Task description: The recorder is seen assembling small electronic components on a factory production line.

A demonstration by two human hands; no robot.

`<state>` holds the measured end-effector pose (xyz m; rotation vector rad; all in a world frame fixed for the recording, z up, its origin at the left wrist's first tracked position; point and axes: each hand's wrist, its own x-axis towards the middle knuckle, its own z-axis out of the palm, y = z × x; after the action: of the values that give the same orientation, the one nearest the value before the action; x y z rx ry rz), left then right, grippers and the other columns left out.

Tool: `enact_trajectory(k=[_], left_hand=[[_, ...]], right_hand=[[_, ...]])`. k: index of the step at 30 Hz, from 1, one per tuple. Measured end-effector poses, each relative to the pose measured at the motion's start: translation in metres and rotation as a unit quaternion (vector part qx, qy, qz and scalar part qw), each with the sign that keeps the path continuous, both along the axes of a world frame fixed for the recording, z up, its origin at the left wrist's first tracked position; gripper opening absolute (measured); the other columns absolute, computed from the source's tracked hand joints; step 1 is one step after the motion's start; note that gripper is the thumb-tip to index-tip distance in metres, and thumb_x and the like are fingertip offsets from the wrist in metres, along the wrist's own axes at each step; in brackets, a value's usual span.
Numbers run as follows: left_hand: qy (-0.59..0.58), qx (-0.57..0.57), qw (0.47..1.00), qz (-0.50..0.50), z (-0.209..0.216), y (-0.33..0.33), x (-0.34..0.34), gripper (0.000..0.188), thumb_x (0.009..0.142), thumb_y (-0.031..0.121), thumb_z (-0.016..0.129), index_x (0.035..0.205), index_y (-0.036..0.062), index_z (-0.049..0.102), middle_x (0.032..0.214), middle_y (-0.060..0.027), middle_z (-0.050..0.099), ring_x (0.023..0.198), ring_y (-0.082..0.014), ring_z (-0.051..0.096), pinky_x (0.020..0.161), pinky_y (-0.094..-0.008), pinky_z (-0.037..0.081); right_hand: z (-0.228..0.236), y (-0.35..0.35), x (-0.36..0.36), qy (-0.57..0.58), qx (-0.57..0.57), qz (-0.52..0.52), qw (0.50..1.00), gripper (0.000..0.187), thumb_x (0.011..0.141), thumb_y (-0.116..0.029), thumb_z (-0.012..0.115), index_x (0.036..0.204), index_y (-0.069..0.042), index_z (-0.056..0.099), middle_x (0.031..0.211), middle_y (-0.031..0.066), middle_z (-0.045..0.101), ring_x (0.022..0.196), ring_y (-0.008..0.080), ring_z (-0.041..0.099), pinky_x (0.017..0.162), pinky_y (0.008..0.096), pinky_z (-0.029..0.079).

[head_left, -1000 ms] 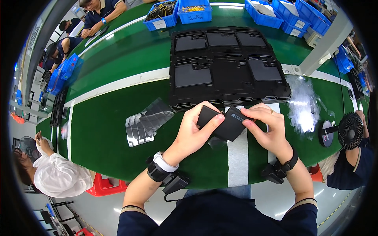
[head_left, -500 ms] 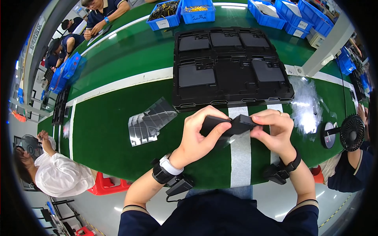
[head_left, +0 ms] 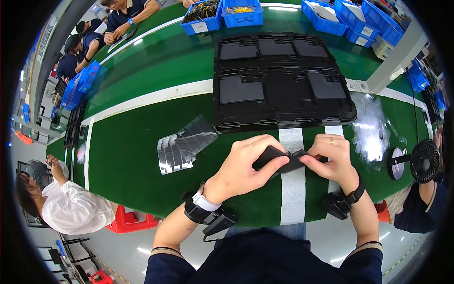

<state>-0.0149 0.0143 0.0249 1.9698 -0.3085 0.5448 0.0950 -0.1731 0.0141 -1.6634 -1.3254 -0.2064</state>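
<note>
Between my two hands is a dark, flat, rectangular part (head_left: 294,165), held above the green table in front of me. My left hand (head_left: 248,165) grips its left end, with the thumb on the near side and the fingers curled behind. At its right end my right hand (head_left: 333,158) pinches the edge between thumb and fingers. The part's left end is mostly covered by my left hand. Just beyond my hands lies a black moulded tray (head_left: 286,97), with several dark grey panels (head_left: 242,89) in its pockets; its front middle pocket holds no panel.
Fanned clear film strips (head_left: 187,147) lie left of my hands. A heap of clear film (head_left: 371,130) and a small black fan (head_left: 424,161) are at the right. Blue bins (head_left: 242,19) line the far side, near a pale post (head_left: 397,59). Other people sit around the table.
My hands have moved slightly right. The dark part, turned up at its right end before, now lies flatter and its right end tilts less. My right fingers have closed in nearer the left hand.
</note>
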Motion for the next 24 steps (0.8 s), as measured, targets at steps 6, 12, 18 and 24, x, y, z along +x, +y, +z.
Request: enact_trajectory(k=[6,12,18,24], left_hand=[[0.228,-0.107,0.968,-0.01,-0.006,0.007,0.0,0.012,0.079,0.008,0.066,0.072,0.0004,0.06,0.063,-0.0021,0.061,0.059,-0.0047,0.055,0.054,-0.0208,0.042],[0.273,-0.253,0.928,-0.011,-0.009,0.014,0.003,0.012,0.076,0.011,0.065,0.071,0.0011,0.063,0.063,-0.0007,0.061,0.055,-0.0063,0.054,0.053,-0.0209,0.04],[0.4,-0.234,0.882,-0.085,-0.002,0.008,0.004,0.028,0.09,0.025,0.054,0.092,0.0005,0.066,0.078,-0.0007,0.062,0.067,-0.0052,0.053,0.06,-0.0182,0.039],[0.27,-0.284,0.92,-0.011,-0.008,0.007,0.006,0.04,0.098,0.03,0.042,0.106,-0.0042,0.061,0.089,-0.0095,0.066,0.083,-0.0123,0.062,0.075,-0.0241,0.047]], right_hand=[[0.004,0.003,-0.002,0.227,-0.181,0.125,0.949,0.026,0.081,-0.011,0.065,0.062,0.0,0.051,0.049,0.0078,0.039,0.041,0.0158,0.038,0.042,0.0311,0.028],[0.012,0.001,-0.004,0.324,-0.219,0.178,0.903,0.04,0.069,0.001,0.062,0.108,-0.008,0.06,0.093,0.0044,0.063,0.067,0.0124,0.059,0.058,0.0239,0.043],[-0.006,0.006,-0.004,0.186,-0.006,0.149,0.971,0.036,0.063,0.008,0.061,0.096,-0.006,0.067,0.109,0.0093,0.06,0.095,0.0208,0.059,0.08,0.0294,0.048],[-0.006,0.003,-0.006,0.388,-0.053,0.048,0.919,0.013,0.086,-0.008,0.063,0.095,0.001,0.061,0.081,0.0042,0.063,0.075,0.0072,0.058,0.067,0.0239,0.047]])
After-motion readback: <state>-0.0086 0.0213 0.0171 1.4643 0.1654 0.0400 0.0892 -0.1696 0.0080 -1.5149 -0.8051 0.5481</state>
